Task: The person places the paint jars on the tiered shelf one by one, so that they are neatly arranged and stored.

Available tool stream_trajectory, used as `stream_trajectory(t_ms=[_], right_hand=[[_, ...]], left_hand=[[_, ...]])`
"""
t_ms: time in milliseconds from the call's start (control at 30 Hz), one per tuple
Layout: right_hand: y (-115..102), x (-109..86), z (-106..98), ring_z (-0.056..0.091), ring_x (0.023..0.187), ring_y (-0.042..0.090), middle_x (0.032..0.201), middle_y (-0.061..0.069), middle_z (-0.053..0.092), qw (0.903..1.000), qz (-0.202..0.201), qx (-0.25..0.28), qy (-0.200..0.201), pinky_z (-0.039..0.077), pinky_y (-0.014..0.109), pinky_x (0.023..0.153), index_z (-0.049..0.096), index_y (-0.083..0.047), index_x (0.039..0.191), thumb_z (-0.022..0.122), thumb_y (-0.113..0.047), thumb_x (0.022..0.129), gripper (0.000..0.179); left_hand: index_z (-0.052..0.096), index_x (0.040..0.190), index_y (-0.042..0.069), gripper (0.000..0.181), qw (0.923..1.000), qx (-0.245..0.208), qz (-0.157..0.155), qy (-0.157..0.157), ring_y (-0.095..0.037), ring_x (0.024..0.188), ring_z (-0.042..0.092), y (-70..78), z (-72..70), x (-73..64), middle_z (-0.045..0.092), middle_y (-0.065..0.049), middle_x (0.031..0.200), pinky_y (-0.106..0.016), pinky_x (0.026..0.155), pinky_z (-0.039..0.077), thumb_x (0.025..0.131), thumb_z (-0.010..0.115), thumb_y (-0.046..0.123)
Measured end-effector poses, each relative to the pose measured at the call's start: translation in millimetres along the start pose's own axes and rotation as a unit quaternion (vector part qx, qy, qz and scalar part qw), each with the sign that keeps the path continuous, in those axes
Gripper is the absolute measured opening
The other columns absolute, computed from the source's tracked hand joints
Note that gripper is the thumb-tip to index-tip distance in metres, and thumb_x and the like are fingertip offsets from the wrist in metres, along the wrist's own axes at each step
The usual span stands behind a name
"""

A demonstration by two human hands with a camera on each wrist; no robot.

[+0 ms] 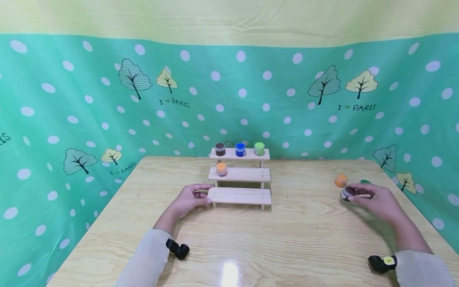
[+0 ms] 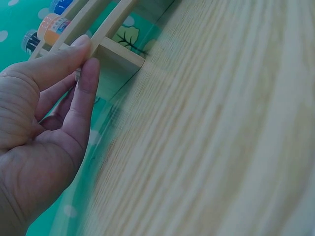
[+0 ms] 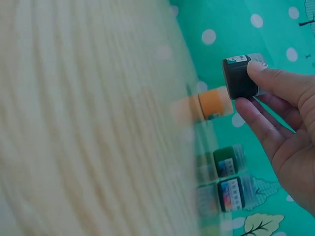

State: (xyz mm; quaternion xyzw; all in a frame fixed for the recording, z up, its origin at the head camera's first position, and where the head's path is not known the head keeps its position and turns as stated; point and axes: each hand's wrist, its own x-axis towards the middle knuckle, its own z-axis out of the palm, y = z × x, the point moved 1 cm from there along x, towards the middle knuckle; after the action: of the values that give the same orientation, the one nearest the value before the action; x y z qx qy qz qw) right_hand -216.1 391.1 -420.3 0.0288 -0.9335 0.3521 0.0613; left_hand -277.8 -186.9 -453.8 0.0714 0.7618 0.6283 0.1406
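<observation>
At the right of the table, my right hand (image 1: 380, 202) grips a dark paint jar (image 3: 240, 77) between thumb and fingers, held tilted slightly above the tabletop. My left hand (image 1: 189, 202) pinches the left end of the lowest step of a three-tier wooden display stand (image 1: 239, 196). On the top tier stand a dark brown jar (image 1: 220, 149), a blue jar (image 1: 240, 150) and a light green jar (image 1: 259, 148). An orange jar (image 1: 222, 170) sits at the left of the middle tier. The lowest tier bears no jar.
Just beyond my right hand is another orange jar (image 1: 341, 180). A dark green jar (image 3: 226, 161) and a black-looking jar (image 3: 231, 193) stand near it, mostly hidden in the head view. A dotted green cloth (image 1: 244, 99) hangs behind the wooden table (image 1: 272, 247).
</observation>
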Motion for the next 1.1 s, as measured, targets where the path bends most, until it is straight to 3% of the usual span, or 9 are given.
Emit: stream_trajectory(t_ms=[133,233,867,1100], right_hand=[[-8,-0.2,0,0.054,0.086,-0.011,0.124,0.028,0.058,0.9998,-0.011,0.017,0.000,0.054,0.018,0.068,0.059,0.003,0.130,0.075,-0.034,0.087,0.059],[-15,-1.6,1,0.051,0.085,-0.016,0.123,0.028,0.058,0.9994,-0.025,0.022,0.002,0.053,0.016,0.069,0.059,0.004,0.129,0.076,-0.030,0.087,0.056],[-65,-9.2,8,0.063,0.088,-0.002,0.122,0.024,0.057,0.9948,-0.052,0.086,-0.016,0.057,0.021,0.073,0.060,0.002,0.128,0.075,-0.027,0.088,0.052],[-80,-10.6,15,0.067,0.090,0.006,0.116,0.019,0.060,0.9885,-0.086,0.118,-0.038,0.058,0.024,0.072,0.061,0.002,0.126,0.074,-0.019,0.088,0.045]], left_hand=[[0.061,0.131,0.007,0.059,1.0000,-0.003,-0.003,0.002,-0.020,0.084,0.064,0.1,0.0,-0.1,0.065,-0.013,0.095,-0.031,0.073,0.058,0.076,0.082,0.003],[0.061,0.131,0.006,0.059,1.0000,-0.003,-0.002,0.001,-0.020,0.084,0.064,1.1,0.4,-0.3,0.065,-0.013,0.095,-0.031,0.073,0.058,0.077,0.082,0.003],[0.058,0.133,0.001,0.058,0.9999,-0.013,0.004,-0.003,-0.019,0.083,0.064,2.3,1.9,-2.1,0.065,-0.012,0.093,-0.031,0.073,0.058,0.079,0.079,0.001],[0.057,0.134,0.000,0.059,0.9999,-0.011,0.008,-0.008,-0.018,0.082,0.064,0.3,0.3,-1.1,0.066,-0.011,0.092,-0.032,0.073,0.058,0.080,0.080,0.003]])
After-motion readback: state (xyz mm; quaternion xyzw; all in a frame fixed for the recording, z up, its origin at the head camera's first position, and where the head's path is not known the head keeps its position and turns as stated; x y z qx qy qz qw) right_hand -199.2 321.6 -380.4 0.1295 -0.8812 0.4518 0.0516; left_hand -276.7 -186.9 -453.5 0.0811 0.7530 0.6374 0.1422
